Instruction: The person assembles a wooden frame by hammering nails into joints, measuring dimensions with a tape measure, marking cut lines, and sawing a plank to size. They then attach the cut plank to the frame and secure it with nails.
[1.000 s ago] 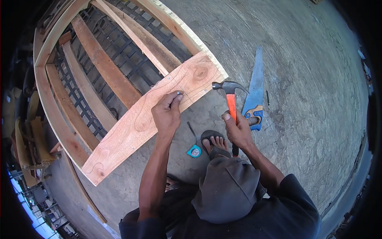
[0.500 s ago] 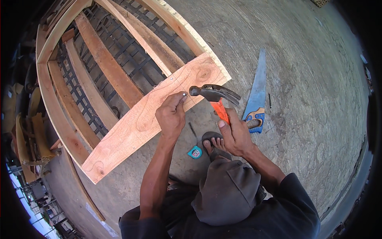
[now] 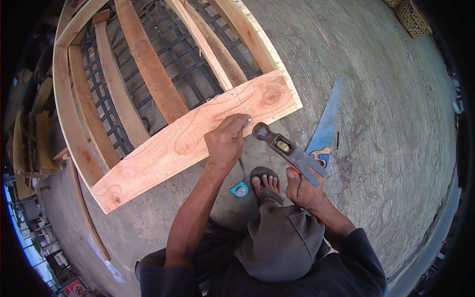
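A pale, rough-sawn wooden board [image 3: 185, 138] lies across the near end of a slatted wooden frame [image 3: 63, 84]. My left hand [image 3: 225, 143] rests over the board's right half, fingers pinched round a nail [image 3: 249, 120] whose shiny head shows at the fingertips. Other nail heads dot the board. My right hand [image 3: 308, 193] grips a claw hammer [image 3: 292, 154]. Its handle is mostly hidden behind the head and my fingers. The hammer is raised, its striking face toward the nail but apart from it.
On the concrete floor to the right lies a handsaw [image 3: 324, 129] with a blue and wood handle, a thin dark stick [image 3: 338, 140] beside it. A turquoise tape measure [image 3: 240, 189] sits near my sandalled foot [image 3: 265, 183]. Woven baskets [image 3: 413, 20] stand at the far right.
The hammer has drawn back from the nail, up and toward me, its head now tilted. My left hand keeps its pinch on the nail. The whole view has shifted slightly.
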The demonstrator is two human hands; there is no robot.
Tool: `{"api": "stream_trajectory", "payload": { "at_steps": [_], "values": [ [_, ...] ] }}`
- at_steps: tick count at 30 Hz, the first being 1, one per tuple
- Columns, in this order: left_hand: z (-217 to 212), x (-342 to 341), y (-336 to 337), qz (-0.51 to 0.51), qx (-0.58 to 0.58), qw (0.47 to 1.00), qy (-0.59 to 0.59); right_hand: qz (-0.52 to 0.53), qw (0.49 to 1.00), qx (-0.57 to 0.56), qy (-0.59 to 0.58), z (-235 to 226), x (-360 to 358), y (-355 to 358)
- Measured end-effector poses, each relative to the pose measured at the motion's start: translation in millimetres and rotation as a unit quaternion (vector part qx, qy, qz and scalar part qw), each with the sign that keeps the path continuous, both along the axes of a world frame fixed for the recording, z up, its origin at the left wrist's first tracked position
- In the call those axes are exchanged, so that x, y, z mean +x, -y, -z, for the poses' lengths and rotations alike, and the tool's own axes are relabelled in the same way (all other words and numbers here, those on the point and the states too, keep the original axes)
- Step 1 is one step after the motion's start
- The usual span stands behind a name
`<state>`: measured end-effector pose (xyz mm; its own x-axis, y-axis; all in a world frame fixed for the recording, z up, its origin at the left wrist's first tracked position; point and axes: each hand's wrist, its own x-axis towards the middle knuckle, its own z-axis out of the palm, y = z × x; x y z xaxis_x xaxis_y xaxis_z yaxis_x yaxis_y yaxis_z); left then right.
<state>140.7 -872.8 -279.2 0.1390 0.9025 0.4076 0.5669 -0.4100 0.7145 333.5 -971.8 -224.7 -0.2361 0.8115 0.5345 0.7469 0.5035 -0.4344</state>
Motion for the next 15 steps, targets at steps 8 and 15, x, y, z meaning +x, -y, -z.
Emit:
{"api": "stream_trajectory", "payload": {
  "at_steps": [8,15],
  "values": [
    [-0.9,-31.0,-3.9,0.027,-0.037,0.999,0.006,0.076,0.96,-0.163,-0.216,-33.8,-9.1,3.5],
    [-5.4,-32.6,-15.7,-0.09,0.04,0.994,0.041,0.091,0.958,-0.271,0.018,25.6,2.2,-7.6]
  ]
}}
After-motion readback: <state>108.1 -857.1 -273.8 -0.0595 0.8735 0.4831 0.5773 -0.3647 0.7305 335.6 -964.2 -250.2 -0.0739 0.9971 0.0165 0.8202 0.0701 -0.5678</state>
